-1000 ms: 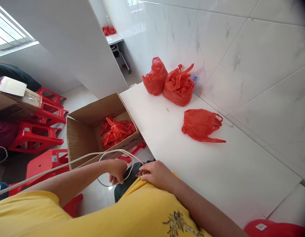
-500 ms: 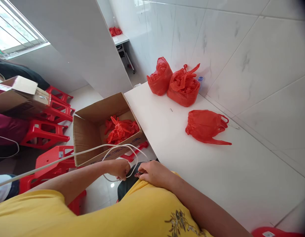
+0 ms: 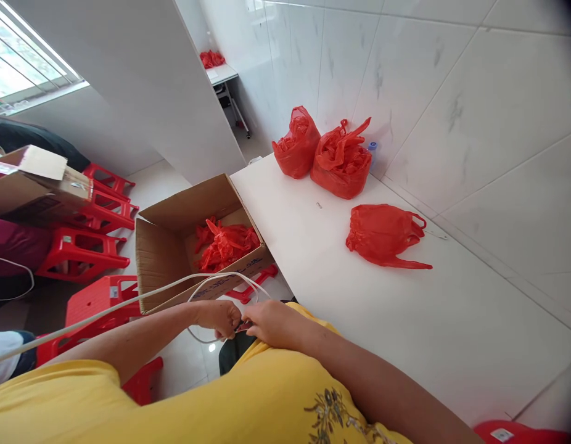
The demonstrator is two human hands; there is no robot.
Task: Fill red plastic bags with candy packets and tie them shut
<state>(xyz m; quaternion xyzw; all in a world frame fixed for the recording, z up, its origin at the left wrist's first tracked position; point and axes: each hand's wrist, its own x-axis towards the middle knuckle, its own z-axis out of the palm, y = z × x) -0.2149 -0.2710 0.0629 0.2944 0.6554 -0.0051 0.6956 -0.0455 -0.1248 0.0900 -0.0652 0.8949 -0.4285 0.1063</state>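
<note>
My left hand (image 3: 222, 319) is closed in a fist in front of my lap. My right hand (image 3: 274, 322) meets it from the right, its fingers bent and pressed together. Between the fingertips of both hands shows a small dark and reddish object (image 3: 243, 326), mostly hidden and too small to name. A white cord (image 3: 193, 277) runs in from the left and loops around near my left hand. Whether the fist grips the cord cannot be seen. Just beyond my hands is an open cardboard box (image 3: 160, 262) with red plastic bags (image 3: 227, 246) inside.
A white table (image 3: 359, 320) extends to the right along the tiled wall. On it stand two stuffed red bags (image 3: 297, 145), and a flatter red bag (image 3: 382, 235) lies closer. Red stools (image 3: 82, 253) and another cardboard box (image 3: 40, 185) are at left, beside people partly in view.
My right hand has moved left until its fingers touch my left hand. The small object in its fingertips now sits between both hands. The view has shifted slightly.
</note>
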